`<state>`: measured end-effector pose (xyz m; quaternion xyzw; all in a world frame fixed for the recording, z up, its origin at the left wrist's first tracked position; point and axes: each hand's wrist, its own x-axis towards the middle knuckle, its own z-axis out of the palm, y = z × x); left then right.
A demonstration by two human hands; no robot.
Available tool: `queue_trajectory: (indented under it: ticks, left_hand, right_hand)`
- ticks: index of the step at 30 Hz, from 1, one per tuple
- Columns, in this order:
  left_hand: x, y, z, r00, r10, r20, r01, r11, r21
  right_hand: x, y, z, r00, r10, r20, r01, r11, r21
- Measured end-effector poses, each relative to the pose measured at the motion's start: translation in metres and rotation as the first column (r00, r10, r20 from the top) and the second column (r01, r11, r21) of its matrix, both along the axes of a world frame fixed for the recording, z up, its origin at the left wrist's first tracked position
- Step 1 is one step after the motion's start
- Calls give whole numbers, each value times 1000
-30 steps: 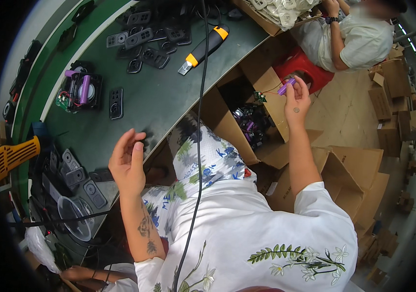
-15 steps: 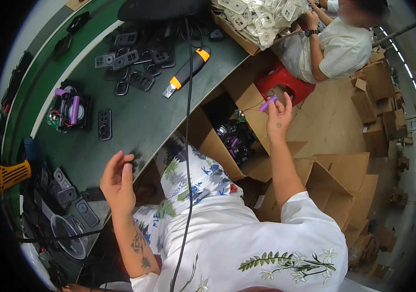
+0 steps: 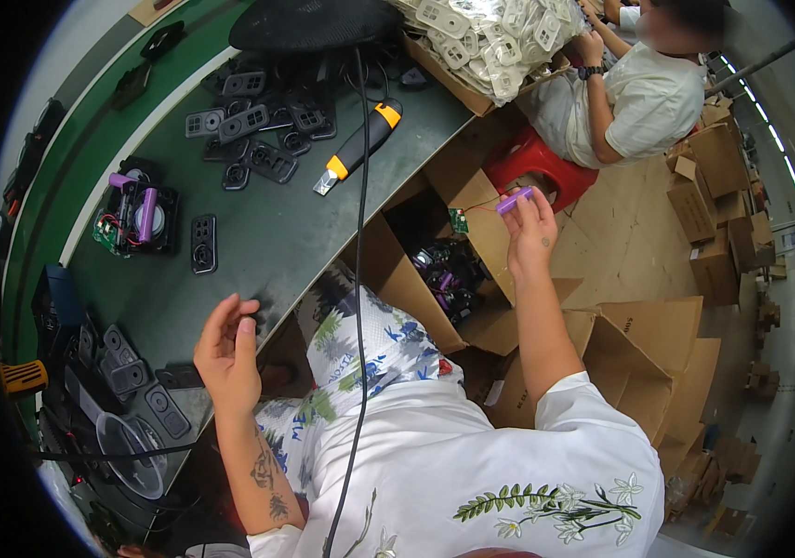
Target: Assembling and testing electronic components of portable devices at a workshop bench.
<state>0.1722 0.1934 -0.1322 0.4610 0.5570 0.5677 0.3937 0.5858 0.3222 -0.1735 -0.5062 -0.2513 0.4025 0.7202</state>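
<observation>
A purple cylindrical battery (image 3: 513,201) is pinched between the fingers of my right hand (image 3: 531,240), held up over an open cardboard box (image 3: 388,253). Thin wires run from it to a small green circuit board (image 3: 458,220), which dangles above the box. Inside that box lie black parts with more purple batteries (image 3: 453,279). My left hand (image 3: 230,358) hovers by the table's near edge, empty, its fingers loosely bent and apart. On the table, a black housing (image 3: 145,216) carries purple batteries, wires and a green board, next to a black cover plate (image 3: 203,244).
Several black covers (image 3: 272,160) and an orange-and-black utility knife (image 3: 360,144) lie on the green table (image 3: 258,232). A carton of pale plastic parts (image 3: 481,98) stands at its far end. A co-worker sits on a red stool (image 3: 539,172). A black cable (image 3: 361,279) hangs across the view.
My right fingers have drawn in around the battery, and its circuit board hangs slightly differently. The yellow-orange tool at the left edge has shifted lower in view. My left hand has barely moved.
</observation>
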Motion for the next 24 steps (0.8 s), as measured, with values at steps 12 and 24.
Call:
queue_trajectory:
  ticks: [12,24]
  left_hand:
    - [1,-1,3,1000,-8,-1,8,1000,10]
    - [0,2,2,1000,-10,9,10,1000,7]
  right_hand:
    - [-2,-1,14,992,116,-39,-110,986,125]
    - [-23,-10,43,932,58,358,-111,985,131]
